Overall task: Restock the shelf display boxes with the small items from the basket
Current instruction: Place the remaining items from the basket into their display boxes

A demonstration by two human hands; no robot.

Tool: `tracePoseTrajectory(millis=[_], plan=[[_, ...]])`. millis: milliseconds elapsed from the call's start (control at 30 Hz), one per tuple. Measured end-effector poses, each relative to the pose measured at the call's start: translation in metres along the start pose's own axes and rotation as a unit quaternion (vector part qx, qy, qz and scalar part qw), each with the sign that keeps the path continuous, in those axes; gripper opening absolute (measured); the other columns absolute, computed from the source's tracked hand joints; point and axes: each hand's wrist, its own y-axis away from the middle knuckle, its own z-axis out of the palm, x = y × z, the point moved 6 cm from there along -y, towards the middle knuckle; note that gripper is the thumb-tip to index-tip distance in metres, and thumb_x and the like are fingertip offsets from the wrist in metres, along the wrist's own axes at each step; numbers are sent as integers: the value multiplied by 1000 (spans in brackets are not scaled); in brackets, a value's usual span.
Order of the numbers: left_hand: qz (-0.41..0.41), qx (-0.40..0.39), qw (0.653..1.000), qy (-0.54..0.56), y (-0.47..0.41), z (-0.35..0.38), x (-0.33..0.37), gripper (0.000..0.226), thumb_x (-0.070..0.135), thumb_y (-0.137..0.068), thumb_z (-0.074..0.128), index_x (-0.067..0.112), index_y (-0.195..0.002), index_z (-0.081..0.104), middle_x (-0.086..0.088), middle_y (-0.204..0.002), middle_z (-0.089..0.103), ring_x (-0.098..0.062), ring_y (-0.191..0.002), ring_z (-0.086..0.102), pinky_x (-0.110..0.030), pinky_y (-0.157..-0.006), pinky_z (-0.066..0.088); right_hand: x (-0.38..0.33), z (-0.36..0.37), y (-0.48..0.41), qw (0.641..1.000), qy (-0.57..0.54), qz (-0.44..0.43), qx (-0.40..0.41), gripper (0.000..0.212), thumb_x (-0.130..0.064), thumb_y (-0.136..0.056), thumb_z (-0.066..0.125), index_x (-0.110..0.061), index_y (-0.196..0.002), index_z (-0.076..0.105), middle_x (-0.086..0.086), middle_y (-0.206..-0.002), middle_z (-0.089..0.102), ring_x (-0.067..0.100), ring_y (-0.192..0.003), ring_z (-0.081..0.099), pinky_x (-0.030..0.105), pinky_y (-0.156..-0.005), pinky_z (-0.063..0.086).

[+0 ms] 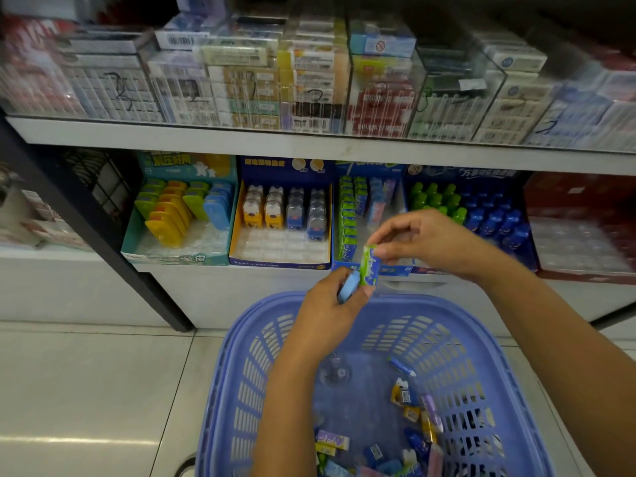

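small items (pixel 413 407) lie loose in the bottom of a pale blue lattice basket (pixel 234 407) that sits on the tiled floor in front of the shelf. they are little wrapped packets and erasers in blue, yellow, purple, pink and green, heaped mostly toward the near right side of the basket.

above the far rim of the basket, both hands meet over a green packet (pixel 370 266) with white lettering, held upright. the right hand (pixel 423 239) pinches the packet's top end between thumb and forefinger, its other fingers loosely curled above. the left hand (pixel 330 304) is curled round a small light blue item (pixel 348 287), and its thumb and fingertips also touch the lower end of the green packet.

just behind the hands, on the lower shelf, stands the blue display box (pixel 397 270) with a row of matching green packets (pixel 347 218) down its left side. to its left are a blue box (pixel 278 263) of bear-shaped items, its front half unfilled, and a teal box (pixel 179 259) of yellow, green and blue pieces. to its right stands a box of green and blue bottles (pixel 481 215).
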Motion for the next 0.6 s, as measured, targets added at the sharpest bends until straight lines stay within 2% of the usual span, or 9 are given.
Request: tracePoseTrajectory(millis=[67,133,200,267,367,467,600], plan=[[-18,41,999,29,0,-2,-2,17,37,-94,54,28,-81,50,7,-60,35,-6,-47,32,-12,-44,29,1,-21,-5,996,-9,-7,85,11,-12,-79,72,-17,-89,71,-5,-76,74,4,-69,69,9,-65,50],[-44,82,993,72,0,-7,-6,25,43,-95,50,23,-81,54,8,-58,36,-8,-49,33,-12,-44,29,2,-43,-17,982,7,-22,187,12,-11,-82,70,-13,-94,70,-5,-75,72,-3,-63,66,3,-64,47],[-95,99,983,122,-4,-12,-13,37,46,-97,41,19,-87,63,6,-59,39,-8,-48,35,-16,-46,31,1,-54,-33,965,80,-42,245,13,-11,-86,67,-10,-99,69,-6,-80,67,-9,-64,60,-3,-64,41],[-145,111,966,183,-7,-17,-21,38,35,-102,36,18,-88,67,4,-59,39,-8,-47,34,-21,-45,29,2,-51,-53,956,148,-47,249,17,-12,-87,65,-8,-103,69,-2,-91,66,-3,-76,57,-6,-67,36],[-182,133,940,255,-9,-22,-29,40,11,-100,33,12,-80,68,-2,-57,41,-8,-39,35,-22,-41,29,13,-41,-74,957,187,-37,221,20,-13,-87,65,-6,-106,68,7,-105,68,10,-92,58,2,-76,38],[-205,160,923,284,-12,-28,-36,34,9,-99,35,5,-81,64,-6,-60,49,-7,-37,44,-27,-49,35,18,-45,-83,956,193,-40,216,16,-12,-87,64,-8,-102,70,4,-102,68,8,-91,56,-8,-69,33],[-211,176,908,316,-13,-29,-40,21,5,-97,44,12,-87,62,-10,-74,60,-14,-60,58,-21,-48,48,19,-46,-88,955,219,-36,196,16,-14,-86,67,-11,-101,70,-5,-96,61,7,-90,53,-4,-67,33]])
